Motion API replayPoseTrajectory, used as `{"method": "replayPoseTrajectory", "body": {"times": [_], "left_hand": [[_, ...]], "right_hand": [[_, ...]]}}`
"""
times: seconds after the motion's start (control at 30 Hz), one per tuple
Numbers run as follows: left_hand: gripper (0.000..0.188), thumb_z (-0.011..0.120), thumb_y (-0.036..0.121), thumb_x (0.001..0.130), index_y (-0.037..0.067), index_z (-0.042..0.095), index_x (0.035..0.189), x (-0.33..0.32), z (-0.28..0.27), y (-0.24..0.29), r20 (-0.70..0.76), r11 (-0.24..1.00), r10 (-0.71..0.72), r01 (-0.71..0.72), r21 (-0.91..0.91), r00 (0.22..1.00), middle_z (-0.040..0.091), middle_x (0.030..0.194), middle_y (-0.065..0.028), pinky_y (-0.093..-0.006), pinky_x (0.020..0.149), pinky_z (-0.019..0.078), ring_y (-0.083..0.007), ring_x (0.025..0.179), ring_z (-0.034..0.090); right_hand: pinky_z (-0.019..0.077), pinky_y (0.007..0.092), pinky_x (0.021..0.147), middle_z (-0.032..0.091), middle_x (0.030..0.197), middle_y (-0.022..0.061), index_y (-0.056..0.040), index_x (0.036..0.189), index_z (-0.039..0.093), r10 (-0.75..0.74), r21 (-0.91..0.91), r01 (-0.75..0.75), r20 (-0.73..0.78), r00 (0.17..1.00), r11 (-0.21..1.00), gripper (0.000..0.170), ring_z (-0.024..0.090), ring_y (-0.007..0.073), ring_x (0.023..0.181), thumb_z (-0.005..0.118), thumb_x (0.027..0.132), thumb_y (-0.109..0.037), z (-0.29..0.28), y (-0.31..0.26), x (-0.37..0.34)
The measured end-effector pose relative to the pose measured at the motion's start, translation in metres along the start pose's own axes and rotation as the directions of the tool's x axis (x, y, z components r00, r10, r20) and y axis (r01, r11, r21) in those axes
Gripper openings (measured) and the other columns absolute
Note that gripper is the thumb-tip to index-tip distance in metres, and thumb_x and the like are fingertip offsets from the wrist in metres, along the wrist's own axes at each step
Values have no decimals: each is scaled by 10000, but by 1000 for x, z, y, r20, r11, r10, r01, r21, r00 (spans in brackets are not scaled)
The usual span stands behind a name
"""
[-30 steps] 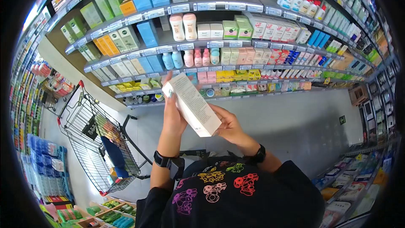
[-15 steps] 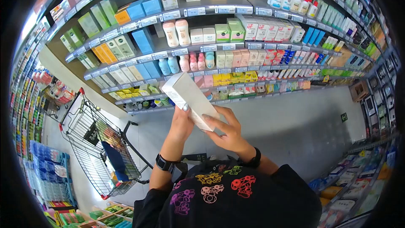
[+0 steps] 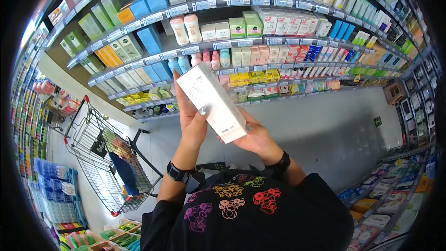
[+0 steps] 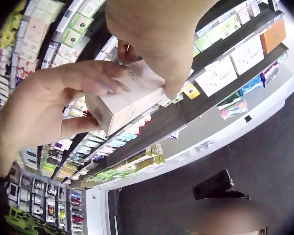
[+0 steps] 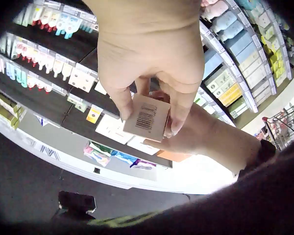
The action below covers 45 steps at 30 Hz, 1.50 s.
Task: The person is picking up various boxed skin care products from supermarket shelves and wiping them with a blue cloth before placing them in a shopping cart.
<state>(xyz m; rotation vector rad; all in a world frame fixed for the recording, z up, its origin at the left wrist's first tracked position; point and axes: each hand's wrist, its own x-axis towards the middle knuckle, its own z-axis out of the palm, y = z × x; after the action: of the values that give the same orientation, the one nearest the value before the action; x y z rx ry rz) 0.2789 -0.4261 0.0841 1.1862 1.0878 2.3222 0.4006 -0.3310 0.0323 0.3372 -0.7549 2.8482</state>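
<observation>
A white oblong box with printed text is held tilted in front of the chest by both hands. On its left side the left hand grips it, thumb lying across the printed face. The right hand holds the lower right end, its thumb near the bottom edge. In the left wrist view the box lies between the right hand and the left hand. The right wrist view shows the box's barcoded end between the right hand's thumb and fingers.
Shelves of boxed and bottled goods curve across the front. A wire shopping cart with a dark blue item stands at the left. Blue-wrapped bottle packs are stacked beyond it, and packaged goods fill a display at the right.
The box has turned so that another printed face shows. The right hand's fingers have shifted from across the box to its lower end, and the left fingers now extend along its left side.
</observation>
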Motion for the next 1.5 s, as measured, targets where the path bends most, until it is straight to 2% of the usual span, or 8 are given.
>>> {"method": "replayPoseTrajectory", "body": {"times": [0.3,0.5,0.57,0.8,0.97,1.07,1.2,1.5], "left_hand": [[724,493,28,846,156,139,1464,-4,-2,5,-202,975,-208,220,39,957,464,1314,-146,-337,877,509,-209,1103,561],[580,478,84,884,122,223,1404,-7,-10,-1,-322,927,-374,341,-155,870,519,1227,-138,-371,858,518,-244,1061,589],[542,475,116,894,121,246,1384,-7,-10,-4,-349,895,-432,349,-276,832,532,1201,-139,-395,868,513,-265,1040,600],[404,517,185,892,110,365,1258,-19,-32,-32,-175,722,-615,460,-517,769,546,1156,-111,-410,888,487,-262,1062,573],[413,432,299,932,10,473,1223,-27,-30,-44,-127,661,-685,539,-523,717,598,1145,-178,-413,917,472,-290,1021,608],[329,495,255,917,103,464,1207,-33,-38,-53,25,543,-709,569,-618,705,592,1117,-66,-418,880,485,-251,1040,593],[368,439,324,932,67,502,1187,-40,-31,-47,85,485,-740,616,-620,668,609,1112,-82,-404,865,493,-252,1028,600],[426,378,310,935,33,514,1228,-56,-27,-52,138,331,-764,567,-754,631,609,1141,-92,-372,877,490,-246,1038,591]], "right_hand": [[491,481,880,367,1348,336,-127,1465,130,54,-108,-46,75,996,993,755,519,408,1154,529,900,-427,-5,4,-1],[516,463,824,453,1282,317,-114,1445,172,61,-225,-43,72,996,973,641,596,397,1040,450,948,-409,-14,6,-5],[531,437,789,523,1225,240,-83,1449,153,38,-290,-20,58,998,957,636,627,380,980,436,963,-380,-18,6,-6],[549,352,739,635,1025,172,10,1357,329,-142,-655,46,-94,985,755,487,674,285,850,397,992,-304,-19,7,-12],[537,319,746,641,980,146,22,1226,436,-249,-706,89,-126,960,702,351,662,222,853,480,969,-213,-17,2,-19],[529,304,746,640,949,127,29,1139,468,-287,-705,118,-126,950,699,262,649,189,851,527,942,-133,-16,1,-21],[527,295,747,638,929,114,30,1042,479,-292,-703,125,-122,949,700,167,640,170,844,543,918,-63,-13,3,-21],[467,218,624,653,801,78,11,955,518,-366,-824,55,-189,911,563,182,621,92,737,637,862,-91,-8,6,-23]]}}
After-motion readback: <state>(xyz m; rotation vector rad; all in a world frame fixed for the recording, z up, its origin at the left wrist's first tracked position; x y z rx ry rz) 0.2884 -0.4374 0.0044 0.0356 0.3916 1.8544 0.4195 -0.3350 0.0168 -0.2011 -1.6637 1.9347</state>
